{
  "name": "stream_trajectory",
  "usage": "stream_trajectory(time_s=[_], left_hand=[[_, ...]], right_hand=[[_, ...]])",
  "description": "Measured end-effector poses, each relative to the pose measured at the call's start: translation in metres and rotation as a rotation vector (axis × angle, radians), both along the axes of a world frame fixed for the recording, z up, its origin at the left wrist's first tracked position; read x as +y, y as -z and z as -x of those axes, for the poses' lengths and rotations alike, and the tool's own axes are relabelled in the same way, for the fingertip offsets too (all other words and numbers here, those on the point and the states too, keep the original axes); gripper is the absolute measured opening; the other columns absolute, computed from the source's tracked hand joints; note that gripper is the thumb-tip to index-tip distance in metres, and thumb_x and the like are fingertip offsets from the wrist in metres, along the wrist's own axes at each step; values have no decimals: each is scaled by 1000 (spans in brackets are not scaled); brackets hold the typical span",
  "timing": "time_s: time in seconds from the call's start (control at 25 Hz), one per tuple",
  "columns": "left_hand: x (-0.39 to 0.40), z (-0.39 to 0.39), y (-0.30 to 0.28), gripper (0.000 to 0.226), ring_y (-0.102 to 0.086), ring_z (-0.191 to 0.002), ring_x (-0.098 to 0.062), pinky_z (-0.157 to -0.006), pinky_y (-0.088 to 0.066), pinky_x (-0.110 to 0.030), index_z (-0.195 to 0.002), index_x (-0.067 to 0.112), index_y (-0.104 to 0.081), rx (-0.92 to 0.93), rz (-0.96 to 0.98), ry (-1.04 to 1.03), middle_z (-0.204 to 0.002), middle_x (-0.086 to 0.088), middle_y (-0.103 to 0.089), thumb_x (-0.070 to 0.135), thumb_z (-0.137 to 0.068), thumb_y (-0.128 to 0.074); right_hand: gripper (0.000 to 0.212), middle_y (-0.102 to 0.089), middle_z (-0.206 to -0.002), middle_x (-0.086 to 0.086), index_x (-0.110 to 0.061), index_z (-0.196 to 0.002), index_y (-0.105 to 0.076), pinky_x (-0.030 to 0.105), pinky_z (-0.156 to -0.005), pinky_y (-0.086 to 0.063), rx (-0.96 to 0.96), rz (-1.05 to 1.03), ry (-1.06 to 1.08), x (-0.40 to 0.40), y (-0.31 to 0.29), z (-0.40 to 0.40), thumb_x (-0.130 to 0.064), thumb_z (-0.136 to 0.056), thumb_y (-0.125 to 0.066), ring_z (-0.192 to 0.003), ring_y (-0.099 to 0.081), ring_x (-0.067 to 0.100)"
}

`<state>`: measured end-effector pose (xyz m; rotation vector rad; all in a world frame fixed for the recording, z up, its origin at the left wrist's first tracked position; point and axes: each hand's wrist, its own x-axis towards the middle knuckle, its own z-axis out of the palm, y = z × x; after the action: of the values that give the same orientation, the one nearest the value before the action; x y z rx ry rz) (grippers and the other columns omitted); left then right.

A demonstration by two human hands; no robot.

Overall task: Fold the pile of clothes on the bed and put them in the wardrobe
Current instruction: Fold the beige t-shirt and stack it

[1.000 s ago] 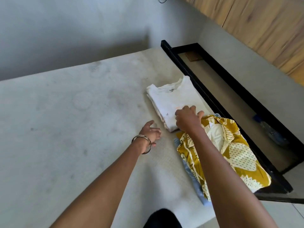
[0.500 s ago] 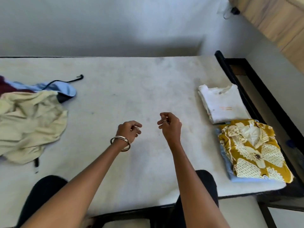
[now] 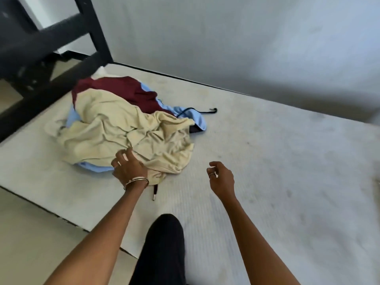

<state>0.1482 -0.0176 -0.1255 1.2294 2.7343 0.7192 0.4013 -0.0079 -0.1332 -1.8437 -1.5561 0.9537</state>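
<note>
A heap of unfolded clothes lies on the mattress (image 3: 277, 161) at the left. A crumpled cream garment (image 3: 131, 130) is on top, over a maroon garment (image 3: 123, 89) and a light blue garment (image 3: 198, 119). My left hand (image 3: 128, 167), wearing a bangle, rests with spread, bent fingers on the near edge of the cream garment. My right hand (image 3: 221, 177) hovers over bare mattress to the right of the heap, loosely curled and holding nothing. The folded clothes are out of view.
A black bed frame (image 3: 41, 79) rises at the upper left beside the heap. A thin black cord (image 3: 205, 111) trails from the blue garment, and a dark strap with a metal tip (image 3: 154, 192) pokes out near my left wrist. My black-clad knee (image 3: 164, 243) rests on the mattress edge.
My view has swung left from the folded white and yellow clothes to the unfolded heap. My left hand has reached onto the cream garment, and my right hand trails behind over the mattress.
</note>
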Motion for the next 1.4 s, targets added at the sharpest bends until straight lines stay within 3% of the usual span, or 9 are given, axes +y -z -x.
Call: stream_trajectory(time_s=[0.24,0.36,0.44,0.6,0.84,0.96,1.04,1.2,1.4], left_hand=[[90,72,-17,68,-6,-145,-38,-110,-9,-63,-136,36,-48,458,293,386,-160,1,-9,38,-74,-76],[113,71,-22,21,-25,-141,-38,-109,-11,-62,-103,21,-71,560,240,424,-145,-9,-43,24,-83,-67],[119,64,-30,19,-51,-120,-39,-103,-30,-56,-93,8,-69,491,147,491,-112,-19,-64,14,-88,-52],[117,20,-82,22,-60,-92,-41,-79,-44,-44,-102,-3,-57,-241,-185,374,-96,-29,-64,12,-99,-41],[84,-100,-199,30,-45,-58,-6,-58,-42,-18,-69,18,-54,-1173,-492,419,-53,10,-52,8,-97,-50],[56,-153,-243,23,-54,-52,-7,-55,-49,-20,-77,14,-56,-1522,-539,531,-49,9,-58,5,-97,-50],[39,-181,-267,17,-61,-55,-13,-55,-55,-27,-85,11,-55,-1674,-501,717,-62,-1,-63,1,-97,-48],[35,-200,-276,45,-64,-91,-13,-81,-53,-26,-125,19,-44,-1043,-409,1141,-106,-2,-65,5,-87,-65],[-16,-252,-242,61,-57,-83,-3,-73,-47,-20,-109,21,-58,-601,-496,1080,-99,5,-60,61,-65,-67]], right_hand=[[22,-66,-107,-6,-21,-119,-62,46,-98,-42,-89,132,-114,23,19,26,-24,-98,-56,-109,-56,17],[18,-62,-95,-13,-17,-111,-67,45,-93,-48,-79,128,-159,21,21,24,-18,-97,-57,-102,-60,15],[16,-67,-97,-7,-14,-107,-68,36,-86,-51,-27,112,-154,21,17,18,-16,-96,-57,-95,-63,14],[21,-70,-104,6,-10,-114,-66,31,-84,-52,85,69,-79,14,-9,13,-18,-95,-61,-95,-65,17],[90,-53,-135,-2,-23,-142,-37,32,-96,-53,508,23,-212,9,-55,21,-36,-69,-88,-122,-54,12],[77,-58,-128,-7,-24,-129,-51,35,-95,-51,443,-48,-111,-7,-86,9,-53,-65,-82,-120,-54,15],[46,-66,-112,0,-16,-120,-59,33,-79,-53,764,-144,84,-9,-116,-11,-31,-77,-64,-103,-63,18],[21,-73,-80,7,-5,-94,-65,28,-61,-57,1426,-330,447,-14,-213,-79,-15,-98,-47,-75,-69,19],[29,-63,-76,19,-3,-76,-63,38,-73,-56,1137,-347,561,-19,-293,-144,-3,-92,-37,-74,-64,30]])
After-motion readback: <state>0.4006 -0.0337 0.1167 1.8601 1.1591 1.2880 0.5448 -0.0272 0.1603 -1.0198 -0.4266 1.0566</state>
